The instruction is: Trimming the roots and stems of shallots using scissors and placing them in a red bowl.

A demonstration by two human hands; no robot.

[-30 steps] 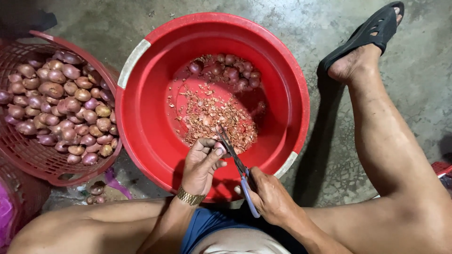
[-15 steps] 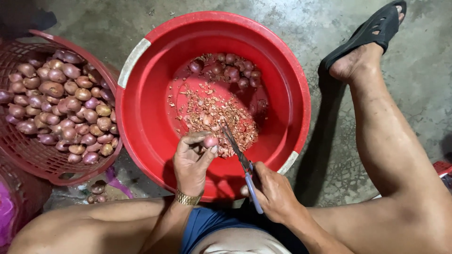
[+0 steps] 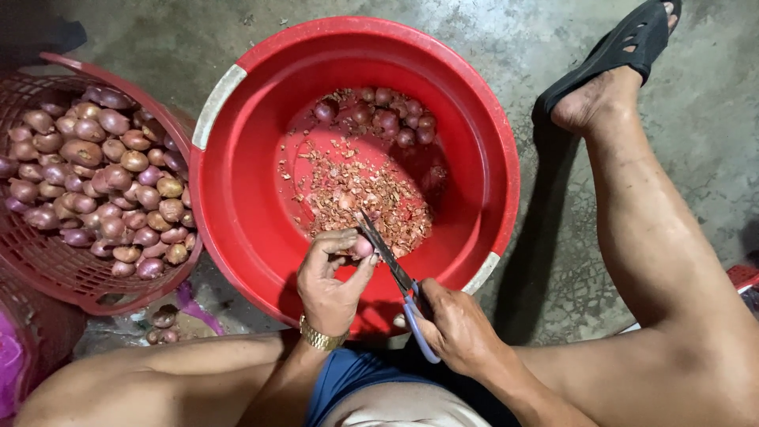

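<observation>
Two hands, one shallot, one pair of scissors over one red basin.

Left hand [image 3: 332, 273] pinching a single shallot [image 3: 362, 248] at the fingertips, just above the basin's near wall; right hand [image 3: 458, 332] clenched round the blue handles of the scissors [image 3: 395, 273], blades touching the shallot, long axis running from lower right up to upper left, tips pointing away toward the peelings [image 3: 356, 190] heaped mid-basin. About a dozen peeled bulbs [image 3: 387, 119] clustered at the far side (exact count unclear). Red basin [image 3: 237, 205] touching the red basket [image 3: 55, 269] of unpeeled shallots at left; bare concrete floor [image 3: 553, 47] open beyond the rim, one sandalled foot [image 3: 609, 71] to the right.
</observation>
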